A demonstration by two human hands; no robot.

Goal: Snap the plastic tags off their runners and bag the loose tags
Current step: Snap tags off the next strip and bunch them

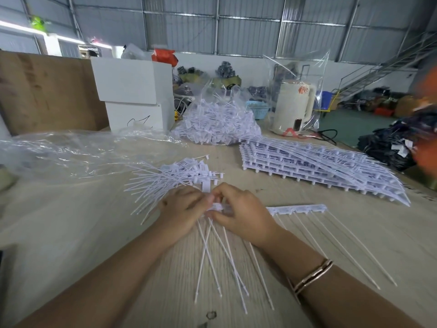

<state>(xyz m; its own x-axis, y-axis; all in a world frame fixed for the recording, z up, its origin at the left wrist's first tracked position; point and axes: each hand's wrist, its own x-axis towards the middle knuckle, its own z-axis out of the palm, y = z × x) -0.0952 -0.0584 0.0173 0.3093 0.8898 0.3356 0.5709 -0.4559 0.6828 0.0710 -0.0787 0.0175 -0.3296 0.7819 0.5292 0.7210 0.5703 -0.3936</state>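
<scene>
We work at the wooden counter (354, 233) with both hands close together over the middle of it. Our left hand (181, 213) and right hand (241, 209) meet at the end of a white runner (298, 208), fingers curled and pinching the small tag heads there; which hand holds which piece we cannot tell, since the fingers overlap. The runner stretches out to the right from under our right hand, lying flat on the counter, with several thin tag tails still joined to it and slanting toward us. More tails fan out below our hands.

Just beyond our left hand lies a pile of loose tags (175, 176), tails pointing left. Farther back, near the centre, an open clear bag of tags (217, 121) sits heaped. To its right is a stack of full runners (319, 162), flat and layered. A crumpled empty plastic bag (71, 150) lies at the left.

A white box (134, 91) stands behind, next to a cardboard sheet (45, 91). A cream kettle (295, 107) in clear wrapping stands at the back right. A bracelet (312, 275) circles our right wrist.
</scene>
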